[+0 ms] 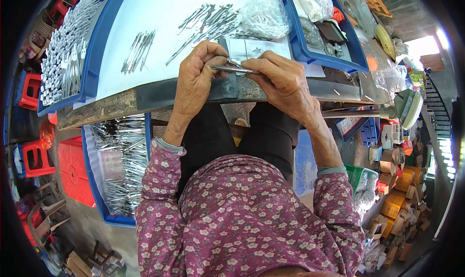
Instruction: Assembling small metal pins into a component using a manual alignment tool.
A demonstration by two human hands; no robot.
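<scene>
Close together over the table's front edge, both of my hands are closed on slim silver metal pieces (234,69). My left hand (194,76) pinches one end between thumb and fingers. The other end is gripped by my right hand (282,80), its fingers curled over the metal. Whether they hold one folded piece or two, I cannot tell. Just beyond the hands lies a small printed sheet (252,48). A loose pile of similar metal pieces (206,23) spreads behind my left hand, and a smaller row (138,52) lies farther left.
A blue tray (92,69) of white-ended pieces stands at the left. Clear plastic bags (264,15) lie near another blue tray (317,58) at the right. Below the table, a blue crate (118,221) holds many metal pieces beside red stools (75,170). A lamp (408,104) juts out right.
</scene>
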